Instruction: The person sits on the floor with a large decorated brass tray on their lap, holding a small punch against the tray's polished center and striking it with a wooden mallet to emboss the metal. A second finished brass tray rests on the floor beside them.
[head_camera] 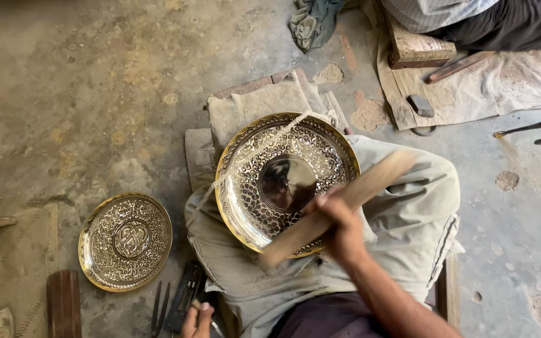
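A round engraved brass plate [245, 164] with a gold rim rests tilted on my cloth-covered lap; a string runs across it. My right hand [339, 228] grips a long wooden stick [370, 183], blurred with motion, lying across the plate's lower right part. My left hand [196, 320] is at the bottom edge, fingers closed on a thin metal tool [203, 312] beside dark tools on the floor.
A second engraved brass plate [126, 241] lies on the floor to the left. Another person [471, 19] sits at top right by a wooden block [417, 49] on cloth. Metal tools [533, 128] lie at far right. A wooden piece [64, 303] sits bottom left.
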Action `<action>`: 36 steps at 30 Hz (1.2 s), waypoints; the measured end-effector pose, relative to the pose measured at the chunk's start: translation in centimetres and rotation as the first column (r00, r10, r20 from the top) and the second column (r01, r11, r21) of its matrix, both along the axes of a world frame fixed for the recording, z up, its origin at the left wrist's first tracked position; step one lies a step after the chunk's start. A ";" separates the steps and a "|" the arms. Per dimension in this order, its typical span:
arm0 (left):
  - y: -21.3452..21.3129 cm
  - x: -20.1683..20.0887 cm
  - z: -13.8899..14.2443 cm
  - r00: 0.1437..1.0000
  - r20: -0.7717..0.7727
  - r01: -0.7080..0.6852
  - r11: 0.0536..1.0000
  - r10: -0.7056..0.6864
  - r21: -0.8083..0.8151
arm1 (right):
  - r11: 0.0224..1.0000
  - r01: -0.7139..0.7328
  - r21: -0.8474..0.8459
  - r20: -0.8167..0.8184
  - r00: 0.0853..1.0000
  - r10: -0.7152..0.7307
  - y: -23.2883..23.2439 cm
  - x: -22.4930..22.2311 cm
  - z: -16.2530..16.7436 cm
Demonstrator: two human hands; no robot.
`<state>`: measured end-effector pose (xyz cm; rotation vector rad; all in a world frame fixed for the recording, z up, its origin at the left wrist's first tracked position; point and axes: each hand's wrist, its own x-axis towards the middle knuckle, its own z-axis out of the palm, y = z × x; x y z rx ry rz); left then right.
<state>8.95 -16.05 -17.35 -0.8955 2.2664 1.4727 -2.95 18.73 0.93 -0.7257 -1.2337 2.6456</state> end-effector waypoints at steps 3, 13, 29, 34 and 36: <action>0.5 -1.2 0.5 1.000 0.025 0.006 1.000 -0.006 -0.009 | 0.978 -0.072 0.197 -0.121 0.988 0.097 1.7 1.6 -0.3; 3.8 -2.4 1.1 0.989 0.142 0.026 0.996 -0.038 0.088 | 0.848 0.337 0.410 -0.452 0.882 -0.133 9.0 -5.1 3.0; 1.1 -4.5 5.8 0.942 -0.295 -0.098 0.970 0.163 0.222 | 0.661 -0.315 0.681 0.580 0.783 -0.224 16.6 10.0 -3.2; 10.0 -7.9 12.4 0.820 -0.571 0.113 0.965 0.045 0.237 | 0.647 -0.276 0.711 0.522 0.824 -0.222 18.2 11.9 -8.9; 12.7 -9.2 14.8 0.861 -0.507 0.154 0.964 -0.023 0.218 | 0.727 -0.252 0.639 0.516 0.841 -0.162 19.6 12.3 -10.4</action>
